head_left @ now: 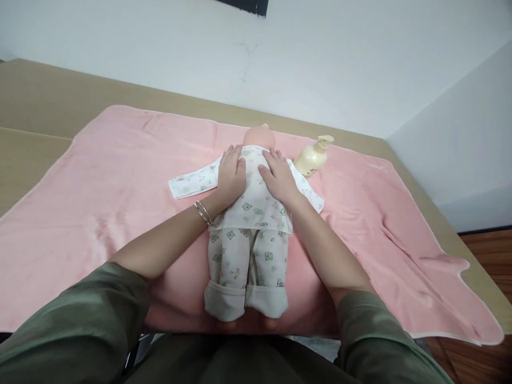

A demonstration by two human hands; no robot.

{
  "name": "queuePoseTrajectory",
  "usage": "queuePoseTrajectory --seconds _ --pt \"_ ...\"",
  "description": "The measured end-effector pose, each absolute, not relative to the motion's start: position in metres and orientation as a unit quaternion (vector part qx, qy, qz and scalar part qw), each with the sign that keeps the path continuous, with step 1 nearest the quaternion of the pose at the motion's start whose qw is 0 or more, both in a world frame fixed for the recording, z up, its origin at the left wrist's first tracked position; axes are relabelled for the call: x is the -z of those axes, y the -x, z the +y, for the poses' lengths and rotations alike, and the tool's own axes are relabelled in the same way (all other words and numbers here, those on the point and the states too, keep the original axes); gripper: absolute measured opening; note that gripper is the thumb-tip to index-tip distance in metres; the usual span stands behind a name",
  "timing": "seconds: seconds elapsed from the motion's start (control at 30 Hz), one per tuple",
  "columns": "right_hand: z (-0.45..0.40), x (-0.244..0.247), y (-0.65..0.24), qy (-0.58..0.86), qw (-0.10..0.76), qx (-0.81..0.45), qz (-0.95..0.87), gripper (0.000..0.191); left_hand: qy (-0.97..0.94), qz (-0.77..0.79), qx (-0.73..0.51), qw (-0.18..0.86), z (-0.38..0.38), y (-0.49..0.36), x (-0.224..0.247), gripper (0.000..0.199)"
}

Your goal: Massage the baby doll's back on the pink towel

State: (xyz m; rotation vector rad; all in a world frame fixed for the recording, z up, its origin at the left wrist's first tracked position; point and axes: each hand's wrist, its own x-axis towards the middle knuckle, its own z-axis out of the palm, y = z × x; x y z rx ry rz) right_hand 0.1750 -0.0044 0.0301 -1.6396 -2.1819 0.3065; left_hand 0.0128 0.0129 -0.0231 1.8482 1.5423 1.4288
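A baby doll (259,137) lies on its back or front, I cannot tell which, on a pink blanket (100,213). It wears a white patterned top (256,205) and matching trousers (234,256) with rolled cuffs. The sleeves spread out to both sides. My left hand (232,175) rests flat on the left shoulder area of the top, fingers pointing away from me. On the right side of the chest area lies my right hand (279,177), its fingers spread on the fabric. Neither hand grips anything. Two bangles circle my left wrist.
A cream pump bottle (312,157) lies tilted on the blanket, just right of the doll's shoulder. The wooden table (48,96) shows along the back and sides. Behind it stands a white wall (160,48). The blanket hangs over the table's front edge.
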Motion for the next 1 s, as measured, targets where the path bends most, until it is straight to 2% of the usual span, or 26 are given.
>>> queuePoseTrajectory --seconds 0.13,0.23,0.4,0.5,0.63,0.8,1.0 --pt "-0.029 -0.029 -0.155 0.624 0.182 -0.047 -0.758 0.065 -0.648 0.538 -0.510 0.173 0.011 -0.013 0.022 0.051" --pt "-0.044 -0.031 -0.141 0.566 0.160 -0.009 -0.808 0.061 -0.649 0.535 -0.514 0.167 0.011 -0.013 0.024 0.051" --pt "-0.023 -0.034 -0.157 0.429 0.145 -0.079 -0.888 0.053 -0.664 0.525 -0.506 0.168 0.015 -0.011 0.026 0.050" --pt "-0.005 -0.031 -0.175 0.459 0.177 -0.110 -0.864 0.051 -0.682 0.536 -0.470 0.162 0.015 -0.013 0.020 0.048" --pt "0.004 -0.026 -0.186 0.534 0.214 -0.129 -0.807 0.060 -0.720 0.567 -0.382 0.119 -0.006 -0.023 0.005 0.053" --pt "-0.007 -0.032 -0.175 0.607 0.179 -0.107 -0.767 0.066 -0.767 0.541 -0.338 0.066 -0.030 -0.033 -0.004 0.052" --pt "-0.050 -0.037 -0.142 0.593 0.151 -0.023 -0.791 0.060 -0.775 0.528 -0.316 0.147 0.014 -0.010 -0.003 0.054"
